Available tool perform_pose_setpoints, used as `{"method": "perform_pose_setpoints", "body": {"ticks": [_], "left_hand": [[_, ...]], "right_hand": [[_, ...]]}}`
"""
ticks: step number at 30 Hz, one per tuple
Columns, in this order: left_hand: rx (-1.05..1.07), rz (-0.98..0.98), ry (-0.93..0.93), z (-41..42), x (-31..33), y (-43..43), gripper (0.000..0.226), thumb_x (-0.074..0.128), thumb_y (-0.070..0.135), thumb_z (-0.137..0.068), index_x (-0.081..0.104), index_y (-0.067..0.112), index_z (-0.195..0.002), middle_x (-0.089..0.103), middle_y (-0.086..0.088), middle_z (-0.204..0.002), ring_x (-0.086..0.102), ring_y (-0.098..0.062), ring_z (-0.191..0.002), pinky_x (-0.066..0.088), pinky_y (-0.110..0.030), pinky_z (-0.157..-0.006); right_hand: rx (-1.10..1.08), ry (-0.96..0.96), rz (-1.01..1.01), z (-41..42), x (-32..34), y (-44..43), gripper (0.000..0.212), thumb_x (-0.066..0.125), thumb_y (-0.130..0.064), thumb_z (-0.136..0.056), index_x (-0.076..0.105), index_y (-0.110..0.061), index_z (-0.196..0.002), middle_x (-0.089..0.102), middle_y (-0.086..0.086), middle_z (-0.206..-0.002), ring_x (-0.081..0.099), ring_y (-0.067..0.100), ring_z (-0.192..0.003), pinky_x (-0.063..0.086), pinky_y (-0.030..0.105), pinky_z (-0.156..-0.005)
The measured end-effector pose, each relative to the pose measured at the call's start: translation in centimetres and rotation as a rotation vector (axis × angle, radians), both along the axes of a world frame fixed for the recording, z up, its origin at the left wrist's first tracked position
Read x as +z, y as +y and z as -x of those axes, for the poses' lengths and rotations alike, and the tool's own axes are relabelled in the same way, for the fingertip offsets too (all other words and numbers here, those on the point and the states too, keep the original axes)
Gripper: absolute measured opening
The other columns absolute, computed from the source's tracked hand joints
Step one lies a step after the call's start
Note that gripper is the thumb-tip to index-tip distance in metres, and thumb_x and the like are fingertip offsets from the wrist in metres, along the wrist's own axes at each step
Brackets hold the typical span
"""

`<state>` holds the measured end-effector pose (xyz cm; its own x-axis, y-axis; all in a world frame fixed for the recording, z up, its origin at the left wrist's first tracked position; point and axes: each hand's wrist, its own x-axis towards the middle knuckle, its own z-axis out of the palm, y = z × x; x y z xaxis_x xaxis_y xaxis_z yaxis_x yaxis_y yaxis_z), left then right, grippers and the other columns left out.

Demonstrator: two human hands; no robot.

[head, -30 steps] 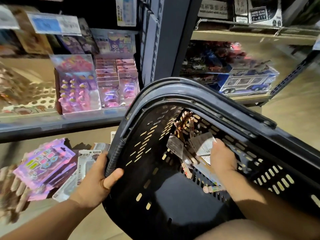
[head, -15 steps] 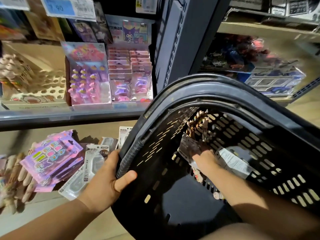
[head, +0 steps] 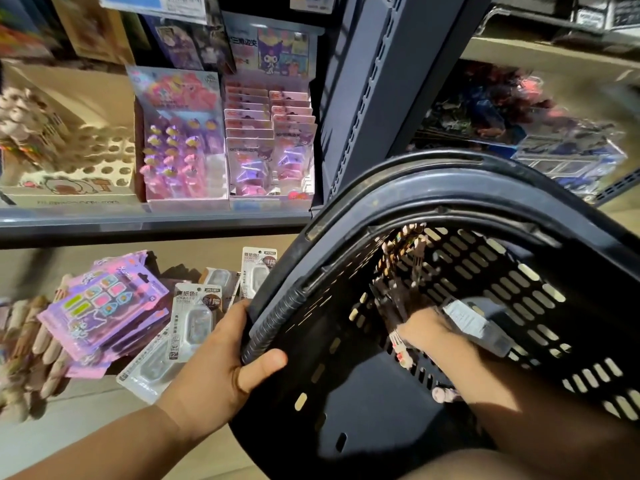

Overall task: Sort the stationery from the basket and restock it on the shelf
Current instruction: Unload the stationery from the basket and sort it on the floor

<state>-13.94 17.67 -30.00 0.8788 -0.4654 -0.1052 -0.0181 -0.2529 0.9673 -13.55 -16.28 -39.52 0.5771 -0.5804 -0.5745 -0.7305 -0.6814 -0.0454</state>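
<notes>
While the black basket (head: 450, 188) hangs tilted with its open mouth turned toward the person, the left grip (head: 221, 368) has it by the ribbed section of the rim. The thumb is hooked over the inside and the fingers are wrapped round the outside, a firm hold.

Over to the right grip (head: 426, 334), which is deep inside the basket, back of the hand up. Its fingers are buried in a clutter of dark packets and pens against the perforated wall. Whether they are closed on anything cannot be told, because the fingertips are hidden.

Just right of that hand a grey-white packet (head: 474, 323) lies against the wall. A bundle of striped pens (head: 405, 251) is jammed in the basket's far corner. One loose pen (head: 443, 393) sits on the basket floor, near the forearm.

Left of the basket, on the lower shelf (head: 207, 244), sorted goods lie out. A fanned pile of purple card packs (head: 100, 306) lies beside white blister packs (head: 194, 320), one of them touching the left grip's knuckles. Brown pens (head: 27, 341) lie at the far left, blurred.

On the upper shelf stand a pink display box (head: 183, 140), a box of purple character cards (head: 270, 143) and a holed cardboard tray (head: 86, 150). Beyond the dark upright (head: 363, 98), on the right, a boxed toy truck (head: 571, 157) sits on another shelf.
</notes>
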Motion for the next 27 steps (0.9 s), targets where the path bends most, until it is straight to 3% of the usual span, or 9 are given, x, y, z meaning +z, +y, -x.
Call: {"method": "perform_pose_setpoints", "body": {"ticks": [2, 6, 9, 11, 15, 19, 23, 27], "left_hand": [[0.000, 0.010, 0.009, 0.1, 0.0, 0.0, 0.084, 0.052, 0.092, -0.057, 0.043, 0.036, -0.119, 0.056, 0.039, -0.111, 0.054, 0.016, -0.105, 0.038, 0.002, -0.080], [0.001, 0.021, 0.038, 0.2, -0.2, 0.0, 0.086, 0.055, 0.091, -0.056, 0.043, 0.038, -0.122, 0.056, 0.037, -0.116, 0.053, 0.014, -0.110, 0.038, 0.001, -0.082], [0.007, -0.001, 0.045, 0.1, -0.5, 0.1, 0.089, 0.055, 0.093, -0.054, 0.042, 0.039, -0.123, 0.056, 0.034, -0.116, 0.053, 0.011, -0.110, 0.040, -0.002, -0.084], [0.015, -0.004, 0.061, 0.1, -0.5, 0.2, 0.090, 0.055, 0.094, -0.051, 0.043, 0.040, -0.122, 0.055, 0.036, -0.115, 0.053, 0.012, -0.110, 0.040, -0.001, -0.083], [0.008, -0.033, 0.058, 0.2, -0.3, 0.1, 0.091, 0.054, 0.095, -0.050, 0.043, 0.040, -0.122, 0.052, 0.037, -0.114, 0.052, 0.012, -0.110, 0.039, 0.000, -0.081], [0.003, -0.055, 0.066, 0.1, -0.2, 0.2, 0.091, 0.052, 0.096, -0.049, 0.041, 0.041, -0.121, 0.050, 0.041, -0.112, 0.050, 0.015, -0.109, 0.039, 0.001, -0.079], [-0.003, -0.061, 0.075, 0.1, -0.2, 0.2, 0.092, 0.052, 0.097, -0.047, 0.040, 0.042, -0.120, 0.048, 0.044, -0.111, 0.049, 0.016, -0.110, 0.041, 0.000, -0.080], [-0.011, -0.054, 0.079, 0.0, -0.5, 0.3, 0.091, 0.054, 0.095, -0.049, 0.040, 0.043, -0.122, 0.050, 0.041, -0.114, 0.050, 0.014, -0.112, 0.041, -0.001, -0.081]], "right_hand": [[0.054, 0.040, 0.048, 0.8, 0.9, 0.2, 0.046, 0.053, -0.031, -0.094, 0.046, -0.004, -0.131, 0.048, 0.019, -0.133, 0.051, 0.033, -0.117, 0.043, 0.035, -0.086], [0.012, 0.041, -0.048, 1.9, 0.4, 0.1, 0.064, 0.057, -0.060, -0.085, 0.038, -0.013, -0.124, 0.041, 0.013, -0.128, 0.047, 0.028, -0.109, 0.043, 0.037, -0.079], [0.047, 0.096, -0.035, 1.7, 0.3, 0.1, 0.096, 0.071, -0.067, -0.069, 0.031, -0.012, -0.137, 0.034, 0.012, -0.141, 0.041, 0.032, -0.128, 0.044, 0.043, -0.093], [0.102, 0.143, 0.018, 1.3, -0.1, 0.0, 0.106, 0.075, -0.064, -0.066, 0.027, -0.010, -0.144, 0.027, 0.013, -0.147, 0.037, 0.031, -0.134, 0.041, 0.044, -0.102], [0.167, 0.176, 0.131, 0.8, 0.2, 0.2, 0.086, 0.076, -0.056, -0.068, 0.044, -0.014, -0.136, 0.038, 0.010, -0.139, 0.042, 0.028, -0.126, 0.042, 0.040, -0.098], [0.194, 0.149, 0.154, 0.8, 0.7, 0.1, 0.043, 0.072, -0.044, -0.071, 0.058, -0.017, -0.101, 0.048, 0.008, -0.123, 0.046, 0.021, -0.094, 0.040, 0.028, -0.075], [0.164, 0.150, 0.114, 0.7, 1.1, 0.4, 0.049, 0.072, -0.041, -0.076, 0.057, -0.010, -0.110, 0.043, 0.010, -0.124, 0.050, 0.019, -0.082, 0.039, 0.022, -0.063], [0.113, 0.052, 0.001, 1.2, 1.2, 0.8, 0.050, 0.071, -0.040, -0.081, 0.055, -0.009, -0.117, 0.058, 0.008, -0.106, 0.051, 0.023, -0.084, 0.041, 0.025, -0.064]]}}
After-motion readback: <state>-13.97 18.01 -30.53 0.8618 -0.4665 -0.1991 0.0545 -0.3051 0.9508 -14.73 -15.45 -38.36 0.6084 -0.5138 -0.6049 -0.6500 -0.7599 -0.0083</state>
